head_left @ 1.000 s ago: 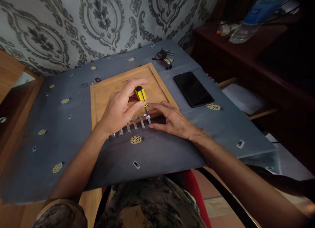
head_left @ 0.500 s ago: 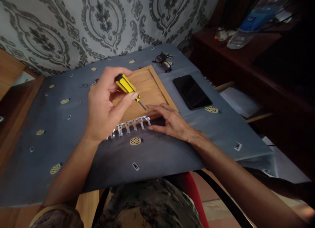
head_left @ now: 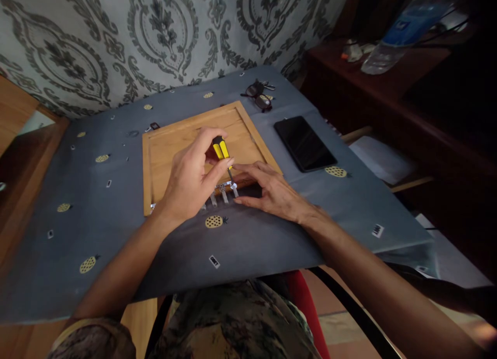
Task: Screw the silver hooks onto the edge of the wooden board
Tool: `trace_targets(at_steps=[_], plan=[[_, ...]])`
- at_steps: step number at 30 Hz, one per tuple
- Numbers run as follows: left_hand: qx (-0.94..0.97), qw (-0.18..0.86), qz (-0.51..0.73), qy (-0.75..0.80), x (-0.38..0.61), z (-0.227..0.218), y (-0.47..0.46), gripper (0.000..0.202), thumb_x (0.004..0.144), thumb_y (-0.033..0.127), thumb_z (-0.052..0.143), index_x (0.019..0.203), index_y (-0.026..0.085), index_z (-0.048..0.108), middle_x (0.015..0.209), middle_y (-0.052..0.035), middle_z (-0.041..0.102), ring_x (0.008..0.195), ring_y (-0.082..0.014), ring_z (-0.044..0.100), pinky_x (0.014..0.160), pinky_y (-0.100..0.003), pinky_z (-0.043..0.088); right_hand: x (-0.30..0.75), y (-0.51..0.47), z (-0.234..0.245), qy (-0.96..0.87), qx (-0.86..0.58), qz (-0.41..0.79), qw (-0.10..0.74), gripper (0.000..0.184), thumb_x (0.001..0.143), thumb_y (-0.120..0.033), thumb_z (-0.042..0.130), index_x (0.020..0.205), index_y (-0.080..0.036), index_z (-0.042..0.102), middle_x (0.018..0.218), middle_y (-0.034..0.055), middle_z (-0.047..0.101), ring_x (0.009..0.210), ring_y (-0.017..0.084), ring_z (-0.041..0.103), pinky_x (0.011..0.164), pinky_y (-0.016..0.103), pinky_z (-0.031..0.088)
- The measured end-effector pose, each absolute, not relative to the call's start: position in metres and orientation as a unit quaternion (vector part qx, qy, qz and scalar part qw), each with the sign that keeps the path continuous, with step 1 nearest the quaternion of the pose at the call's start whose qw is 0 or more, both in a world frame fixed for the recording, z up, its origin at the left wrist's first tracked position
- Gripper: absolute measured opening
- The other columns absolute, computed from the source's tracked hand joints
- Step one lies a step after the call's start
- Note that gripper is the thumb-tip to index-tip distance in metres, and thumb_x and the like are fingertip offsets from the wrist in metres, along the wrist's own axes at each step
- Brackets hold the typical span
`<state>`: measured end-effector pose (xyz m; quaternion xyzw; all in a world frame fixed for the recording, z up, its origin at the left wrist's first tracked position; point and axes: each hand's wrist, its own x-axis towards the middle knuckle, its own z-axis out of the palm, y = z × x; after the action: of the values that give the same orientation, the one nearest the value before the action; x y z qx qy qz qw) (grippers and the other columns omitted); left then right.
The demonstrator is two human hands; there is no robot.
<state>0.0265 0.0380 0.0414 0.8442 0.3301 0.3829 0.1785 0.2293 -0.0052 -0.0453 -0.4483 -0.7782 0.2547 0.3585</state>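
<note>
Screwdriver [head_left: 221,149], yellow handle, near upright, tip down on metal strip [head_left: 224,195] at near edge of wooden panel [head_left: 174,144], which lies flat on counter [head_left: 97,214]. Left hand [head_left: 190,180]: grip closed around handle. Right hand [head_left: 276,193]: grip wide, fingers flat, fingertips at strip's right end. Phone [head_left: 305,143] and glasses [head_left: 258,95] lie right of panel.

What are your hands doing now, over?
Left hand gripping yellow screwdriver, tip down at metal brackets. Right hand flat beside them. Phone and glasses well aside.
</note>
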Motion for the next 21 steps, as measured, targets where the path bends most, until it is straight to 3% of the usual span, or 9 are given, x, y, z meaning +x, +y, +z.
trace_targets(at_steps=[5,13,21], plan=[[0.843,0.186,0.386,0.326,0.0260,0.0389,0.0378,0.027,0.089,0.020,0.063,0.114,0.024,0.053,0.089,0.0018,0.063,0.077,-0.0137,0.066,0.075,-0.032,0.060,0.2294,-0.0050,-0.0455,-0.781,-0.444,0.252,0.360,0.068,0.084,-0.040,0.076,0.144,-0.022,0.049,0.115,0.0106,0.070,0.115,0.031,0.063,0.100,0.052,0.050],[0.860,0.172,0.366,0.311,0.0272,0.0408,0.0354,0.028,0.088,0.018,0.065,0.113,0.022,0.054,0.095,0.0006,0.065,0.082,-0.0140,0.067,0.076,-0.030,0.060,0.2294,-0.0052,-0.0442,-0.775,-0.448,0.270,0.354,0.064,0.084,-0.040,0.075,0.142,-0.026,0.052,0.115,0.0091,0.070,0.113,0.031,0.063,0.100,0.054,0.050],[0.851,0.125,0.397,0.321,0.0263,0.0456,0.0351,0.028,0.088,0.019,0.067,0.113,0.023,0.056,0.093,0.0025,0.066,0.074,-0.0110,0.065,0.074,-0.027,0.061,0.2295,-0.0060,-0.0448,-0.771,-0.444,0.284,0.358,0.069,0.085,-0.039,0.075,0.147,-0.029,0.047,0.119,0.0095,0.067,0.116,0.031,0.063,0.104,0.057,0.047]])
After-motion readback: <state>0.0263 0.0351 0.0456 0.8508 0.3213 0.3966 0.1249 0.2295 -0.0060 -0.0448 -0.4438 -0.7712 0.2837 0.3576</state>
